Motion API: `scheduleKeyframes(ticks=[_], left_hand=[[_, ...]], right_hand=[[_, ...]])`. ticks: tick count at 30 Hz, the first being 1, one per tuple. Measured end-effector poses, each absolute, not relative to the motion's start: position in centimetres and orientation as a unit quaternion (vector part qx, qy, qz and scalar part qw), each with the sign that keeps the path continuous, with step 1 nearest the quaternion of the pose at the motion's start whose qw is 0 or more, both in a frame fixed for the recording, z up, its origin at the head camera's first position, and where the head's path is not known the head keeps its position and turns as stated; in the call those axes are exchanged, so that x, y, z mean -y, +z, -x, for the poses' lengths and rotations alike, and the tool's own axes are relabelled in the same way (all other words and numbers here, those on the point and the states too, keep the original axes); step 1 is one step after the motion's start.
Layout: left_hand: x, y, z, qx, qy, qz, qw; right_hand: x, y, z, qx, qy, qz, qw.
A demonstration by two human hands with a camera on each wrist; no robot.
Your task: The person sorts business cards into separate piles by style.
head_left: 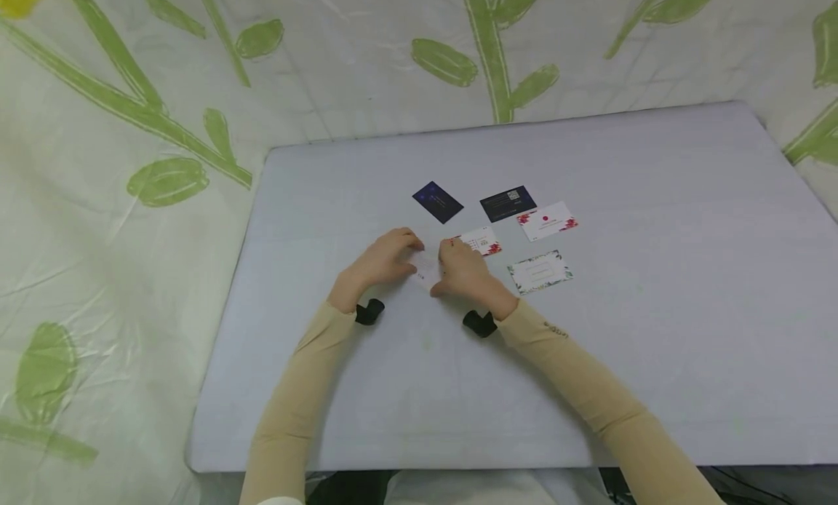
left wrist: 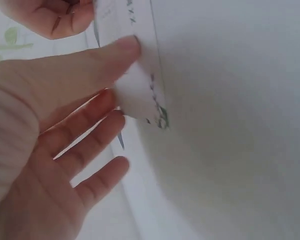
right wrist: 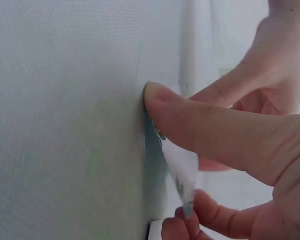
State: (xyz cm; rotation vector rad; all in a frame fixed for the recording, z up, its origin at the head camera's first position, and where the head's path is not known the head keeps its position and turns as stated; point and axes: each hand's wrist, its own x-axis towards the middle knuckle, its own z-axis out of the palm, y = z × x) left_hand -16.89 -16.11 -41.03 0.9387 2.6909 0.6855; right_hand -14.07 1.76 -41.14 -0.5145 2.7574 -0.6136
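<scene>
Between both hands is a white business card point(head_left: 427, 270) with small print and a leafy sprig at one corner. My left hand point(head_left: 382, 263) pinches one end of it, thumb on the printed face and fingers behind. In the left wrist view that end of the card point(left wrist: 140, 95) shows past the thumb. At the other end my right hand point(head_left: 470, 276) grips the card, thumb at one corner and curled fingers at another. The card looks slightly bent in the right wrist view. Just beyond the right hand lies a white card with red flowers point(head_left: 484, 241), partly hidden by it.
Two dark cards, one on the left point(head_left: 438, 202) and one on the right point(head_left: 508, 204), lie farther back. Another red-flowered card point(head_left: 548, 222) touches the right dark one. A leaf-bordered white card point(head_left: 540, 272) lies right of the hands on the white table point(head_left: 655, 308).
</scene>
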Motion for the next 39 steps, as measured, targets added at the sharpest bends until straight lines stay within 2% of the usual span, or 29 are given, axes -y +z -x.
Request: scheduleKeyframes(ticks=[6,12,17,23,30,39], left_hand=[[17.2,-41.3,16.3,-0.918,0.273,-0.283,0.044],[18.2,-41.8,16.5,-0.883,0.406,-0.235,0.033],[18.4,-42.0,17.5,-0.876,0.442,-0.192,0.002],[17.6,-42.1,18.6,-0.901,0.400,-0.166,-0.022],[16.8,-42.4,19.0,-0.936,0.331,-0.120,-0.002],[16.3,-41.9,18.7,-0.957,0.267,-0.110,0.005]], right_hand=[[-2.2,-40.9,14.3,-0.915,-0.327,0.204,0.118],[-2.6,-41.2,15.8,-0.880,-0.427,0.195,0.069],[-2.7,-41.3,18.3,-0.874,-0.449,0.184,0.042],[-2.2,-41.3,20.3,-0.887,-0.423,0.175,0.063],[-1.1,-41.6,21.2,-0.919,-0.343,0.165,0.097],[-0.1,-41.1,21.1,-0.958,-0.202,0.185,0.089]])
